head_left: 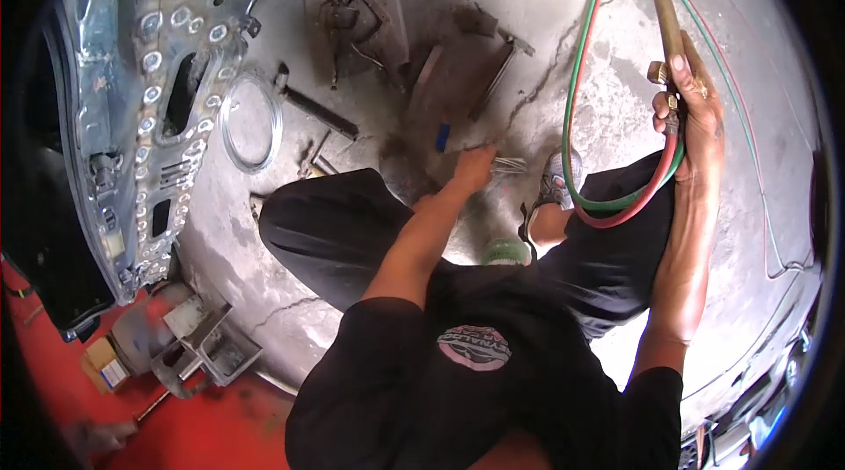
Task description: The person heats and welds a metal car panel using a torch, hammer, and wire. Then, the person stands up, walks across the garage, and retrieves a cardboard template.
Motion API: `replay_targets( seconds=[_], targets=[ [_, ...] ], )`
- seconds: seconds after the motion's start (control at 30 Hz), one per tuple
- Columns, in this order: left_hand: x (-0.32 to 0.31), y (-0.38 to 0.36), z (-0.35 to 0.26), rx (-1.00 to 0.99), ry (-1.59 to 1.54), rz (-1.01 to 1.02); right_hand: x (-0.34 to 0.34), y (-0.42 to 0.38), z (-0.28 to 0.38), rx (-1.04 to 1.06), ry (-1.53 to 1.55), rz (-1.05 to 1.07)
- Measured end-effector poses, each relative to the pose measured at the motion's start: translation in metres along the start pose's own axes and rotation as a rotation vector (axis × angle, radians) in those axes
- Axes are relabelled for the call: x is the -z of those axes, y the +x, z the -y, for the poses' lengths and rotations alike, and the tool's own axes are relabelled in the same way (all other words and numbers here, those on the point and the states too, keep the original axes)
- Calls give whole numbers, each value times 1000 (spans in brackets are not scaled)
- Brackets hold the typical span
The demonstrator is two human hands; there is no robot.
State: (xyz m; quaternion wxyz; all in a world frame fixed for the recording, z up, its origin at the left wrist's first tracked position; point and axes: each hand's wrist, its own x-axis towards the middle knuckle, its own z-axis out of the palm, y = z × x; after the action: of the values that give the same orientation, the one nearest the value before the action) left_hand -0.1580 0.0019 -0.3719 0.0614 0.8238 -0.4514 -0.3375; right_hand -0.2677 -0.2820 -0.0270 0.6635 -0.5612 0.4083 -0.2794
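My right hand [701, 109] is raised at the right, its fingers closed round the brass handle of a gas welding torch [662, 3]. A green hose [576, 74] and a red hose [635, 210] run from its valve end in a loop past my knee. My left hand [475, 168] is low over the floor between my legs, fingers curled closed. Several thin pale rods [510, 165] stick out from it to the right. Just beyond that hand lies a small blue block [443, 136]. A dark rounded object [407, 169] sits beside my left forearm, partly hidden.
A hammer [317, 109], a wire coil [253, 122] and rusty metal pieces [348, 25] lie on the concrete floor. At the left stands a spot-welded car body panel [163, 91]. A metal stand [207, 342] and a cardboard box [106, 366] are at the lower left, by a red floor area.
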Motion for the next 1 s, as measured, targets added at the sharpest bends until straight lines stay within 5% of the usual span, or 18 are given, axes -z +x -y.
replay_targets(
  seconds=[0.07,0.27,0.6,1.0],
  targets=[
    [21,-9,-8,81,-144,16,-1,0,1,42,-17,-6],
    [22,1,13,1,-279,-487,1,3,9,124,9,-10],
    [35,0,63,412,-73,-341,-6,-8,14,48,-34,-75],
    [25,2,77,309,0,-413,-1,2,6,171,-16,69]
  ],
)
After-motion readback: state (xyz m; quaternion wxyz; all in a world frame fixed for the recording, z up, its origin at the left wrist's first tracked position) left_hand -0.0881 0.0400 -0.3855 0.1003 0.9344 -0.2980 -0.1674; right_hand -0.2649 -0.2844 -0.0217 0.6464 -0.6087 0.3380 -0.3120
